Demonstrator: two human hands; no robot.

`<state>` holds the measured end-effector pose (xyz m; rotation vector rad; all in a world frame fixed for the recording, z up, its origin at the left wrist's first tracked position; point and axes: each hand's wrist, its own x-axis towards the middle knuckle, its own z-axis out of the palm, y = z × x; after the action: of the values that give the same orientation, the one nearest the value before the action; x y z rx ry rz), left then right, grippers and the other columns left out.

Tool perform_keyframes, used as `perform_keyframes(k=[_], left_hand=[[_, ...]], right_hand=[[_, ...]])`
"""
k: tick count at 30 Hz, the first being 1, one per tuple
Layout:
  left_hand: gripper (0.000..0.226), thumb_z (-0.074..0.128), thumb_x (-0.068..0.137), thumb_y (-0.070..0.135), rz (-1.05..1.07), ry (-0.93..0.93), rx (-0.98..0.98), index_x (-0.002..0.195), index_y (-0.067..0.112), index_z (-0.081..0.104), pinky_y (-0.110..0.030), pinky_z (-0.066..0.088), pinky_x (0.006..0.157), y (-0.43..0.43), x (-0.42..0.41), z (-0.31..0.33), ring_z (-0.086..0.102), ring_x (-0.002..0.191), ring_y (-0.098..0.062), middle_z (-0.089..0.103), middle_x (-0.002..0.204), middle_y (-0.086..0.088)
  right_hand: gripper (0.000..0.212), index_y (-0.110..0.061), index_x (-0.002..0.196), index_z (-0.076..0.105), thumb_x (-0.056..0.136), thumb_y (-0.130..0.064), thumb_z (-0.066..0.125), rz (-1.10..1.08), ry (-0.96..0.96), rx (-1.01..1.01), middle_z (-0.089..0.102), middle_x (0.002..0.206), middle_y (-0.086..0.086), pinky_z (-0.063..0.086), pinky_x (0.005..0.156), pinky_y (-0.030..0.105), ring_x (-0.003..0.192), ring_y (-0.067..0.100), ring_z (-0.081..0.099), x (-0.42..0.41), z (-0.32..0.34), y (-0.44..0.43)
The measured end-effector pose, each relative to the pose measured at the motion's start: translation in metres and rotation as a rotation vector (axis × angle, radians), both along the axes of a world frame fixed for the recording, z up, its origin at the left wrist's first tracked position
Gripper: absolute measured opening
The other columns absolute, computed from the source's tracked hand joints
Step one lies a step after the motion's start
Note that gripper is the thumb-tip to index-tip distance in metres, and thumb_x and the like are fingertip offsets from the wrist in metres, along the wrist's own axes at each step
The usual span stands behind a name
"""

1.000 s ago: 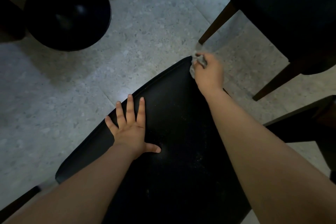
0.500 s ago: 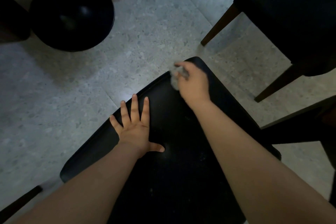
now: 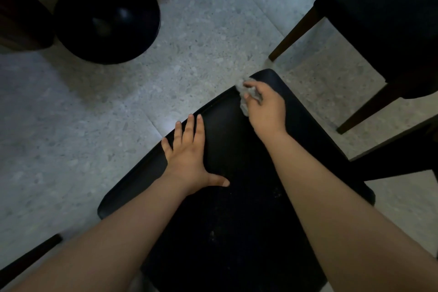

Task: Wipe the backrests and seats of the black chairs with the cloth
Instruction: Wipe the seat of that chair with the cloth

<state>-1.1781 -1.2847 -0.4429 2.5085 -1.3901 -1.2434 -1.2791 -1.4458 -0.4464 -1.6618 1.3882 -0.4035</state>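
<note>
We lean over the black seat [image 3: 237, 220], pale specks dotting its near part, so we judge most of it unwiped, and no backrest shows. A second black chair [image 3: 384, 19] crowds the right; two round black stools [image 3: 106, 19] stand beyond on the floor [image 3: 201, 54]. Our left hand [image 3: 187, 156] lies flat, fingers spread, on the seat; our right hand [image 3: 265, 106] pinches the crumpled cloth [image 3: 244, 105] at its far corner.

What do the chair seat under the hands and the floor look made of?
Chair seat: smooth black, faintly glossy, likely leather or vinyl; pale specks show on it. Floor: grey speckled tile, terrazzo-like, with visible joint lines.
</note>
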Motion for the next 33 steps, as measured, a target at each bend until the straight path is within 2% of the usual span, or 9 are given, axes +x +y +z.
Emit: perform_keyframes(k=[3, 5, 9, 11, 15, 22, 26, 29, 33], left_hand=[[0.146, 0.081, 0.056, 0.066, 0.031, 0.021, -0.037, 0.152, 0.022, -0.02, -0.051, -0.002, 0.121, 0.017, 0.016, 0.006, -0.018, 0.149, -0.022, -0.022, 0.161, 0.0], [0.142, 0.078, 0.058, 0.069, 0.028, -0.005, -0.003, 0.153, 0.02, -0.017, -0.052, -0.001, 0.121, 0.031, 0.024, 0.007, -0.013, 0.15, -0.023, -0.019, 0.162, 0.0], [0.14, 0.078, 0.062, 0.066, 0.03, 0.033, -0.01, 0.154, 0.017, -0.015, -0.046, 0.003, 0.123, 0.049, 0.029, 0.006, -0.013, 0.149, -0.019, -0.019, 0.162, 0.0], [0.138, 0.079, 0.063, 0.064, 0.022, 0.04, -0.032, 0.154, 0.018, -0.015, -0.044, 0.004, 0.123, 0.051, 0.031, 0.005, -0.013, 0.149, -0.018, -0.02, 0.162, 0.001], [0.137, 0.079, 0.064, 0.063, 0.004, 0.051, -0.037, 0.154, 0.018, -0.014, -0.043, 0.006, 0.123, 0.052, 0.035, 0.004, -0.013, 0.149, -0.017, -0.019, 0.162, 0.001], [0.132, 0.074, 0.068, 0.066, -0.089, 0.006, -0.073, 0.155, 0.018, -0.013, -0.045, 0.001, 0.123, 0.054, 0.026, 0.012, -0.019, 0.148, -0.021, -0.024, 0.16, 0.0], [0.135, 0.074, 0.067, 0.067, -0.13, -0.022, -0.037, 0.153, 0.021, -0.019, -0.047, -0.005, 0.121, 0.05, 0.007, 0.011, -0.024, 0.146, -0.025, -0.029, 0.159, -0.001], [0.139, 0.074, 0.065, 0.069, -0.148, -0.085, 0.01, 0.151, 0.02, -0.023, -0.051, -0.007, 0.12, 0.048, -0.001, 0.007, -0.029, 0.144, -0.028, -0.034, 0.156, -0.004], [0.144, 0.075, 0.063, 0.069, -0.173, -0.144, 0.055, 0.149, 0.019, -0.027, -0.052, -0.008, 0.119, 0.049, -0.006, 0.004, -0.033, 0.142, -0.031, -0.039, 0.153, -0.006]], right_hand=[[0.026, -0.021, 0.116, 0.068, 0.094, -0.011, 0.06, 0.258, -0.013, 0.039, 0.063, 0.113, -0.01, 0.046, 0.077, 0.004, 0.094, -0.001, 0.059, 0.013, 0.0, 0.024], [0.024, -0.024, 0.112, 0.07, 0.093, -0.012, 0.06, 0.331, -0.008, 0.07, 0.066, 0.109, -0.008, 0.046, 0.07, 0.003, 0.094, 0.003, 0.063, 0.017, 0.005, 0.024], [0.028, -0.03, 0.12, 0.064, 0.095, -0.019, 0.057, 0.094, 0.084, -0.014, 0.065, 0.113, -0.004, 0.056, 0.085, 0.031, 0.1, 0.012, 0.063, 0.026, -0.002, 0.006], [0.027, -0.029, 0.118, 0.065, 0.094, -0.019, 0.058, 0.141, 0.131, -0.005, 0.066, 0.111, -0.002, 0.057, 0.086, 0.039, 0.099, 0.016, 0.064, 0.033, -0.007, 0.014], [0.022, -0.022, 0.109, 0.071, 0.091, -0.012, 0.063, 0.433, 0.034, 0.149, 0.068, 0.102, -0.006, 0.05, 0.077, 0.012, 0.089, 0.004, 0.065, 0.027, 0.006, 0.048], [0.028, -0.03, 0.121, 0.064, 0.097, -0.019, 0.057, -0.098, 0.046, 0.036, 0.063, 0.111, -0.013, 0.051, 0.091, 0.025, 0.099, 0.001, 0.06, -0.03, 0.021, 0.013], [0.032, -0.027, 0.124, 0.064, 0.097, -0.014, 0.055, -0.22, 0.038, 0.002, 0.057, 0.123, -0.013, 0.045, 0.104, 0.027, 0.111, 0.001, 0.053, -0.051, 0.01, 0.01], [0.028, -0.03, 0.112, 0.068, 0.094, -0.01, 0.059, -0.167, -0.012, 0.057, 0.061, 0.126, -0.006, 0.048, 0.095, 0.02, 0.115, 0.007, 0.057, -0.043, 0.004, 0.037], [0.028, -0.031, 0.1, 0.07, 0.091, -0.006, 0.063, 0.148, -0.073, 0.209, 0.067, 0.115, -0.007, 0.052, 0.095, 0.024, 0.107, 0.005, 0.063, -0.051, 0.011, 0.064]])
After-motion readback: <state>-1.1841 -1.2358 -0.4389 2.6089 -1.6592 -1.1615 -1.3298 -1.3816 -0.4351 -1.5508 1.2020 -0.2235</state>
